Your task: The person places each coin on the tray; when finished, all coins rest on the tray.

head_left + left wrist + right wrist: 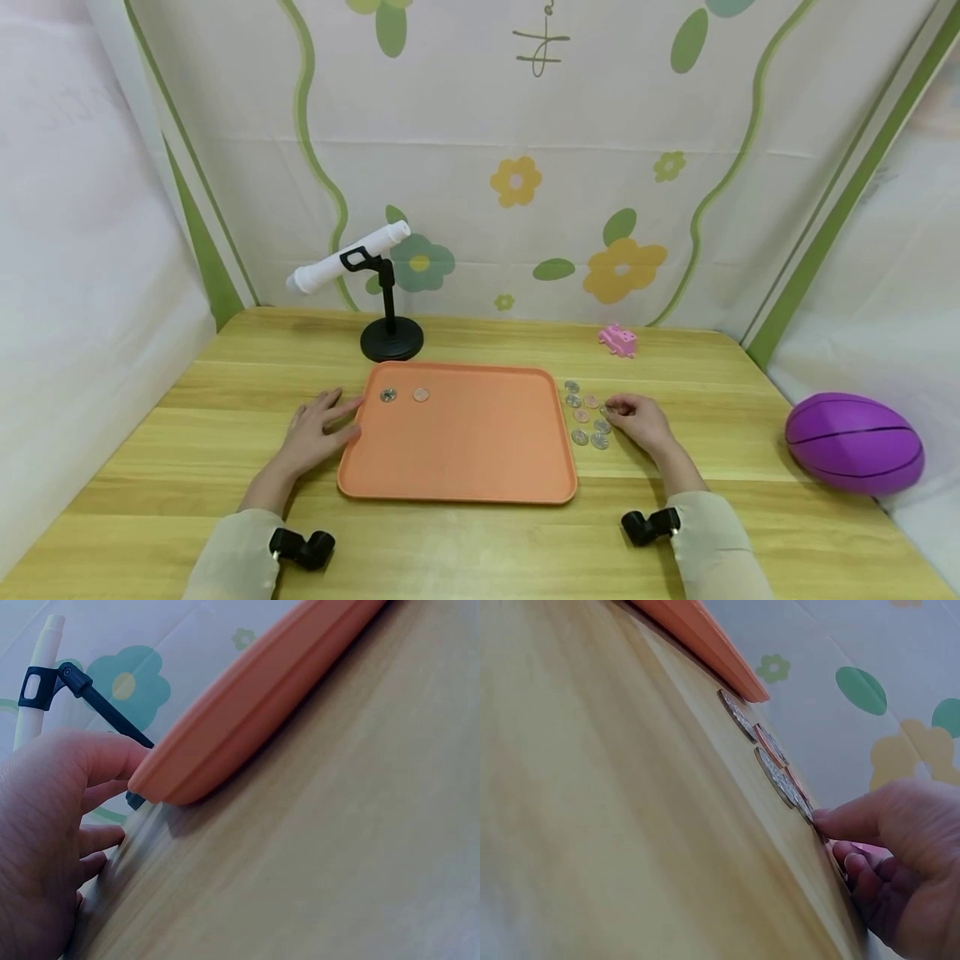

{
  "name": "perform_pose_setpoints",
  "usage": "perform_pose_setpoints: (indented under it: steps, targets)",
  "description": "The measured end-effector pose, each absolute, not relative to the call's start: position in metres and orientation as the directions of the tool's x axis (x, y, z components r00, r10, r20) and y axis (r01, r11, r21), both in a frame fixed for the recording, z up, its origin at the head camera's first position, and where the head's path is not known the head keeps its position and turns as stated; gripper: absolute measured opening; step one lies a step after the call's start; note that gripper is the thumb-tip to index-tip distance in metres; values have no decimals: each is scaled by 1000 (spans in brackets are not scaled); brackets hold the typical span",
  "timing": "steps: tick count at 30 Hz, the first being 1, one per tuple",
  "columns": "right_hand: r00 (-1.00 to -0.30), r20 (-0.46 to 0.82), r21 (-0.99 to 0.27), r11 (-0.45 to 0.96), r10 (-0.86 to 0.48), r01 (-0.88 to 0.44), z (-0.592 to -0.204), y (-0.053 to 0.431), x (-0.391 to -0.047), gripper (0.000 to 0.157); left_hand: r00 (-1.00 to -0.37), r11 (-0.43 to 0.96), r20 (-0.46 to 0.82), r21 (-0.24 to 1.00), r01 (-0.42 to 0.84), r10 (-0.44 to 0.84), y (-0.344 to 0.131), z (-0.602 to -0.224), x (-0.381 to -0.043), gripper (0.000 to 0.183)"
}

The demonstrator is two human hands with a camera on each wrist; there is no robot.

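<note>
"Begin at the far left. What do you record?"

"From my remote station I record the left hand, fingers spread, thumb and forefinger touching the left rim of an orange tray. The other fingertips reach toward the wooden table."

"Behind it?"

"A white tube, tilted, its right end higher, held in the clip of a black stand just behind the tray."

"Contents of the tray?"

"Two coins near its far left corner, lying apart: a silvery coin, then a copper-coloured coin to its right."

"Continue right."

"Beside the tray's right edge, a loose group of coins lies on the table, mostly silvery, two copper-coloured. Well behind them I note a small pink toy."

"Condition of the right hand?"

"Fingers bent, thumb and fingertips at a coin on the group's right side. I cannot tell whether they pinch it or merely touch it."

"And the far right?"

"A purple ball, oblong in my head view, with dark lines, at the table's right edge."
</note>
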State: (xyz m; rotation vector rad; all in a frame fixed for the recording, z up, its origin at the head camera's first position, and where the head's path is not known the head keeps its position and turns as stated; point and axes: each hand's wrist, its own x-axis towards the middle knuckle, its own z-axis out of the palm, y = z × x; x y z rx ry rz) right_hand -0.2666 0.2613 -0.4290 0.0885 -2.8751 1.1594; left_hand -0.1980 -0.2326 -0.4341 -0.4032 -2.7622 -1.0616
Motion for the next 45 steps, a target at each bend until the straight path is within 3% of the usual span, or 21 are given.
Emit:
perform_pose_setpoints:
  steps: [9, 21, 28, 36, 45]
  targets:
    - [-999, 23, -685, 727, -32, -40, -428, 260, -264, 19, -952, 712, 239, 633, 303, 193, -233, -437, -197, 49]
    - [-994, 108, -738, 667, -27, -99, -431, 262, -260, 20, -950, 707, 246, 637, 307, 191, -232, -435, -194, 48]
    - [-996, 89, -754, 654, 9, -61, -433, 264, -261, 24, -953, 713, 240, 634, 300, 187, -232, -435, -195, 48]
    - [-998, -51, -920, 387, 27, 58, -422, 261, -257, 39, -950, 708, 244, 635, 308, 194, -232, -437, -196, 49]
    - [-996, 60, -950, 302, -60, -75, -399, 238, -267, 42, -949, 708, 248, 635, 310, 194, -233, -437, -197, 49]
